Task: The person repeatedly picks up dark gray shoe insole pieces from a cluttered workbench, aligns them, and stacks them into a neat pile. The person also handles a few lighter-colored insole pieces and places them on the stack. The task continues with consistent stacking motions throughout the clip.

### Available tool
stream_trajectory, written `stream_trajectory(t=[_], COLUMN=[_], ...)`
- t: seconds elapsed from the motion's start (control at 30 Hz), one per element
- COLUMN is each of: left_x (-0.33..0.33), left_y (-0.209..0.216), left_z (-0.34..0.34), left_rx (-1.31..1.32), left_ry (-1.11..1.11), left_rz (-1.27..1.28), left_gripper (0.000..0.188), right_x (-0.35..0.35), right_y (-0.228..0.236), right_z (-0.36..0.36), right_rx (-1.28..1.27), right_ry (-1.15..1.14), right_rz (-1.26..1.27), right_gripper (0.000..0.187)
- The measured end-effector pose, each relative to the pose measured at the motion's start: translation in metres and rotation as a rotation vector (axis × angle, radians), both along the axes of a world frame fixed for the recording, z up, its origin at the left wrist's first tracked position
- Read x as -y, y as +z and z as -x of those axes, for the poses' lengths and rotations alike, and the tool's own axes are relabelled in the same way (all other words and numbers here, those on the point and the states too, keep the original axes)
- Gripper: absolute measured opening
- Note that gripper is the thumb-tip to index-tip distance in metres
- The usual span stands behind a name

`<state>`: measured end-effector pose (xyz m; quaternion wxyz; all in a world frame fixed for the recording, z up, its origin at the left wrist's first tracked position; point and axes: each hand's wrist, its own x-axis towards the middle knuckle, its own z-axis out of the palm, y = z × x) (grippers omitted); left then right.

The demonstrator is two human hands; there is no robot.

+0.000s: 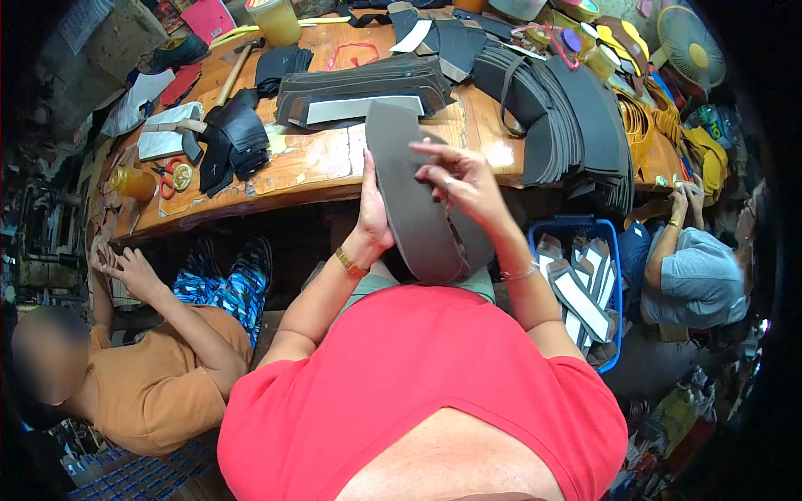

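A long curved piece of dark grey-brown sheet material (399,196), smooth and flexible-looking, stands in front of me and is bent toward my lap. My left hand (375,204) grips its left edge, thumb up along the side. Another dark curved part (474,246) shows behind it on the right. Over the sheet's right edge is my right hand (462,182), its index finger stretched out and apart from the thumb. The other fingers are curled, and I see nothing held in them. Whether its fingertips touch the sheet is unclear.
On the wooden workbench (326,159) lie stacked dark curved pieces (551,117), a flat dark stack (363,82), a hammer (236,75), orange-handled scissors (174,179) and a jar (134,183). A blue basket (616,275) holds dark-and-white strips. Co-workers sit at left (159,359) and right (697,275).
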<state>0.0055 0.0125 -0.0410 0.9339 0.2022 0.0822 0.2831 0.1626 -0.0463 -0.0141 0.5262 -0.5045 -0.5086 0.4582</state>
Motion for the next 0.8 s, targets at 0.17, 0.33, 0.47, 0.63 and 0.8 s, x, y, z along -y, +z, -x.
stream_trajectory(t=[0.17, 0.33, 0.47, 0.63, 0.8], left_x=[-0.017, -0.018, -0.015, -0.013, -0.019], left_y=[-0.038, -0.038, -0.038, -0.038, -0.038], left_z=[-0.006, -0.011, -0.010, -0.009, -0.007], left_rx=[-0.209, -0.282, -0.281, -0.299, -0.277], left_ry=[0.156, 0.194, 0.196, 0.160, 0.117], left_rz=[-0.138, -0.261, -0.256, -0.218, -0.251], left_gripper=[0.089, 0.092, 0.092, 0.093, 0.095], right_x=[-0.030, -0.025, 0.014, 0.069, 0.084], right_y=[-0.088, -0.093, -0.097, -0.202, -0.286], right_z=[-0.034, -0.031, -0.027, -0.029, -0.036], right_rx=[-0.173, 0.192, 0.632, 1.127, 0.916], right_ry=[-0.326, -0.352, -0.579, -0.297, -0.515], right_rz=[-0.167, -0.294, -0.575, 0.042, 0.125], right_gripper=[0.029, 0.019, 0.012, 0.052, 0.092])
